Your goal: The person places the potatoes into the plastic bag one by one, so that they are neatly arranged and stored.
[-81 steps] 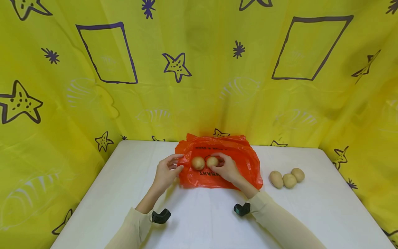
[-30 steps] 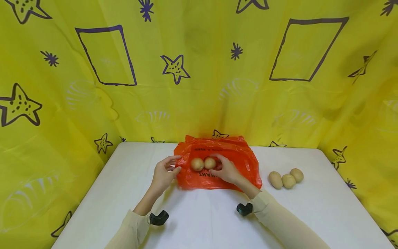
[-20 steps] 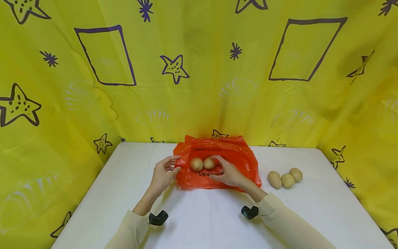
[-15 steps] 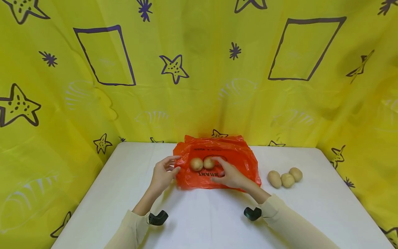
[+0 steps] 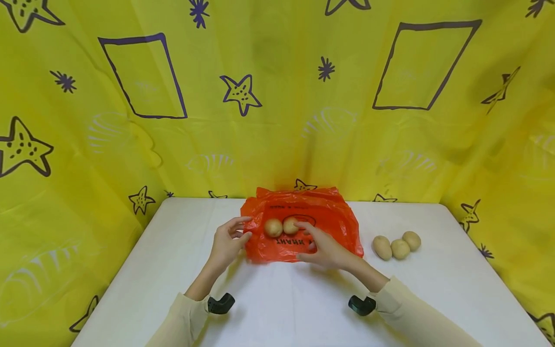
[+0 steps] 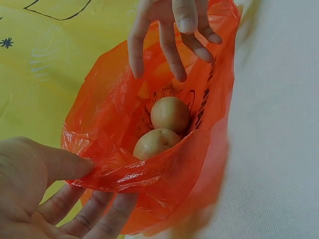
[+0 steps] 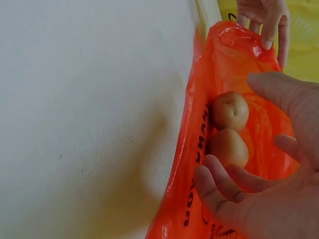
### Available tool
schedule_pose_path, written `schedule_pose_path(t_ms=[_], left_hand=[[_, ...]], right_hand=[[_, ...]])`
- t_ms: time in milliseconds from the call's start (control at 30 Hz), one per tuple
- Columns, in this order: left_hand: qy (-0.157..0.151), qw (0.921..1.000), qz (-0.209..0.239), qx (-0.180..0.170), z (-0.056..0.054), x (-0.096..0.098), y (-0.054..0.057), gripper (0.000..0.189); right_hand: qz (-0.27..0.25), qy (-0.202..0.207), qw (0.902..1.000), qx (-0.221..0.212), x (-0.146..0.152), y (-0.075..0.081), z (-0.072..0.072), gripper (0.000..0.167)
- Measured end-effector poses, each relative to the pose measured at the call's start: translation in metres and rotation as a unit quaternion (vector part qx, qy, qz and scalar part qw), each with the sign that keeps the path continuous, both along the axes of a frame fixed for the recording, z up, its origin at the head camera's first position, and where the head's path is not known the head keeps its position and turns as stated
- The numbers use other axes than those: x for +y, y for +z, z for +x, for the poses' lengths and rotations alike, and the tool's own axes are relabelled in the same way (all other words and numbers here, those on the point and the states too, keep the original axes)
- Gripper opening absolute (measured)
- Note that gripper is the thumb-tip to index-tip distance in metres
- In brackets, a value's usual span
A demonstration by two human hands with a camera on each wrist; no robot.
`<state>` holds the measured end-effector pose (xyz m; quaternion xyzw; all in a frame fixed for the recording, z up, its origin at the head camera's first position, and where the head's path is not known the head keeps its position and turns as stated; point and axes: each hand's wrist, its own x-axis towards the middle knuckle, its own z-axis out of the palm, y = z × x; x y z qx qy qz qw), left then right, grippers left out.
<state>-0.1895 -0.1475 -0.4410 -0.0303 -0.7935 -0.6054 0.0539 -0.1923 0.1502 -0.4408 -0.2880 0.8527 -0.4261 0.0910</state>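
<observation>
A thin orange-red plastic bag (image 5: 336,224) with dark printing lies spread at the table's back. Two round potatoes (image 5: 273,227) sit side by side on it; in the left wrist view they rest inside the bag's raised film, one potato (image 6: 170,114) beyond the other (image 6: 155,143). My left hand (image 5: 227,244) pinches the bag's left edge between thumb and fingers, lifting it a little. Over the bag's front right part is my right hand (image 5: 326,246), its fingers spread and holding nothing. Its fingertips are close to the right potato.
Three more potatoes (image 5: 400,249) lie together on the white table (image 5: 277,308), right of the bag. A yellow curtain (image 5: 277,144) printed with stars and fish encloses the back and sides. Both wrists carry small black cameras (image 5: 221,303).
My right hand has let go of the right potato, now set against the left one, and drawn back toward the right and front. The left hand keeps its hold on the bag edge.
</observation>
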Motion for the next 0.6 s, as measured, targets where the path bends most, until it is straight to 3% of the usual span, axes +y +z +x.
schedule_pose_path(t_ms=[333,600], left_hand=[[-0.003,1.0,0.003,0.002,0.0,0.001,0.0,0.038],[-0.003,1.0,0.004,0.002,0.0,0.001,0.0,0.039]], right_hand=[[0.002,0.007,0.9999,-0.013,0.004,0.004,0.013,0.082],[-0.017,0.018,0.9994,0.025,0.007,0.004,0.018,0.078]])
